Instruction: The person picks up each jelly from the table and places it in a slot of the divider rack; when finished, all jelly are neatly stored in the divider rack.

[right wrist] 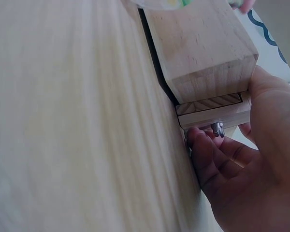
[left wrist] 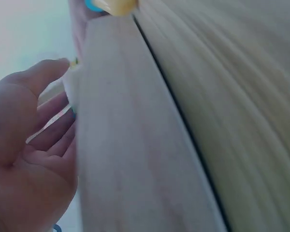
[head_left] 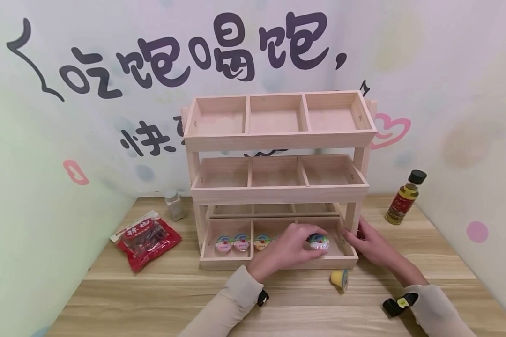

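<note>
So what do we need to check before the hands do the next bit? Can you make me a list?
1. Left hand has a good grip on the little cup: ok, thumb and fingers are around it.
2. That cup is at the bottom tray's right compartment: ok.
3. That cup sits flat on the tray floor: cannot tell, the hand covers too much.
4. Right hand is steadying the shelf: ok, it looks curled around the right side.
5. Middle compartment has its cups neatly placed: cannot tell, the left hand hides part of it.
6. Yellow cup is put away: not ok, it lies on the table in front of the shelf.
</note>
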Available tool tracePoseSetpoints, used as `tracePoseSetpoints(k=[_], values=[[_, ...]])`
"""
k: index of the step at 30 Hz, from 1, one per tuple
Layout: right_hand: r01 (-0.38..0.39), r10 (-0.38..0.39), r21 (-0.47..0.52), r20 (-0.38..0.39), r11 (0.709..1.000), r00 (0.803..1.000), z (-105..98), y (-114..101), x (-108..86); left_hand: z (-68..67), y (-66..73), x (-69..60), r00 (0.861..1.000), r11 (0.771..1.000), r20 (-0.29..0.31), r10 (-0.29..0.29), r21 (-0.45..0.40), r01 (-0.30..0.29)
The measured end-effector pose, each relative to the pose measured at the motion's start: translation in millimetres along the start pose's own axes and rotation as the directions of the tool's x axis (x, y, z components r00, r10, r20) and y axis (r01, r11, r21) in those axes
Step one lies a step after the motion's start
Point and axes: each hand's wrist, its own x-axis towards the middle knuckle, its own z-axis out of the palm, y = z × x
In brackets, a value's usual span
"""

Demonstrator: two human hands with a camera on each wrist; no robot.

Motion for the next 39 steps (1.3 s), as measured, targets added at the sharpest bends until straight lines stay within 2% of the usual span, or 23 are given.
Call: tracePoseSetpoints(k=[7,14,19,30,39], values=[[-0.008,0.008,-0.003,0.008,1.0,1.0,-0.7,-0.7,-0.9,3.1,-11.7,-1.1,0.999,0.995,0.026,-0.048,0.094,0.045],[-0.002,0.002,0.006,0.013,1.0,1.0,-0.3,-2.4,0.6,1.3,-17.5,-0.3,0.993,0.997,0.086,-0.076,0.029,0.074],[-0.014,0.014,-0.007,0.007,1.0,1.0,-0.1,-4.3,0.2,-1.9,-16.1,1.6,0.989,0.995,0.11,-0.103,0.03,0.1],[0.0,0.0,-0.007,-0.016,1.0,1.0,-0.1,-1.3,-1.2,-1.2,-5.9,7.6,0.981,0.975,0.085,-0.175,0.15,0.161],[-0.008,0.008,-0.001,-0.001,1.0,1.0,-0.1,1.6,-0.2,-0.4,-8.0,6.1,0.984,0.979,0.077,-0.162,0.136,0.15]])
